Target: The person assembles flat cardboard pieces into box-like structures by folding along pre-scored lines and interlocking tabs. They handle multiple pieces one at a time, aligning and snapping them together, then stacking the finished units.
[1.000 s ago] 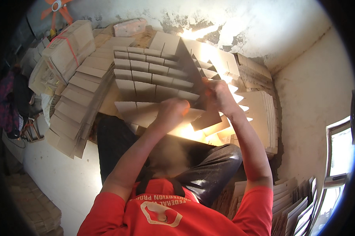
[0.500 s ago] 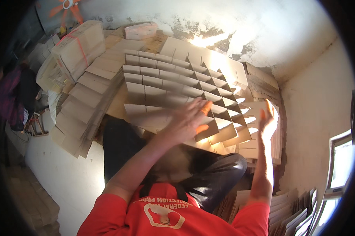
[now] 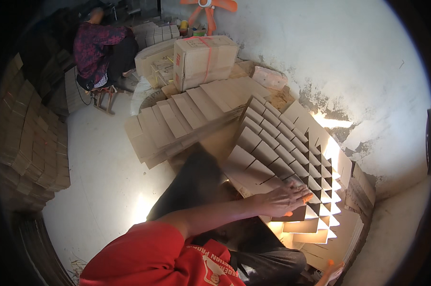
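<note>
Left fingers (image 3: 297, 193) partly hiding cardboard grid (image 3: 265, 152), right hand (image 3: 334, 272) cropped

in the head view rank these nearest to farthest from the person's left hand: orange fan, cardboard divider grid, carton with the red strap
From the left hand:
1. Cardboard divider grid: right at the hand, spreading up and to both sides.
2. Carton with the red strap: farther off, up and left.
3. Orange fan: beyond the carton, at the top edge.
</note>
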Demonstrator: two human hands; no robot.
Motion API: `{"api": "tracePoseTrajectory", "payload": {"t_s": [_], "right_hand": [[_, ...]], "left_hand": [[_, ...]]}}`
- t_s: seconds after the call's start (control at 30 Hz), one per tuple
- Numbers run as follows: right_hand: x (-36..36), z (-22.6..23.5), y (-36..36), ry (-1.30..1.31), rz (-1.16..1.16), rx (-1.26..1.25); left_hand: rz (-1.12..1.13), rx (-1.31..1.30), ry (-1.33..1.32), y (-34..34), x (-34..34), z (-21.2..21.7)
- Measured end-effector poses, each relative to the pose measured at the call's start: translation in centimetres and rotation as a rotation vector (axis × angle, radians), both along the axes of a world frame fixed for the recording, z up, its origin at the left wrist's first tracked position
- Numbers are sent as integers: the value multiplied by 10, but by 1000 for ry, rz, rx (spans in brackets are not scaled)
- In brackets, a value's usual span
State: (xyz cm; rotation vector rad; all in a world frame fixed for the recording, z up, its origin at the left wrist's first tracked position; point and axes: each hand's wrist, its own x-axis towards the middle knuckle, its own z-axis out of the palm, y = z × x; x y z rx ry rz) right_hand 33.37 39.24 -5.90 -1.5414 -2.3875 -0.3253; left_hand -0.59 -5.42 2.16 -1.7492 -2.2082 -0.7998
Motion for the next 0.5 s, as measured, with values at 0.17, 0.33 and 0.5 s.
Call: {"api": "tracePoseTrajectory", "payload": {"t_s": [0.17,0.33,0.5], "right_hand": [[25,35,0,180,68,37],[-11,124,-56,424,258,267],[-118,243,-181,804,604,46]], "left_hand": [[97,348,-22,-26,-28,-21],[258,275,-122,-48,-42,-1],[217,286,-84,-53,-46,2]]}}
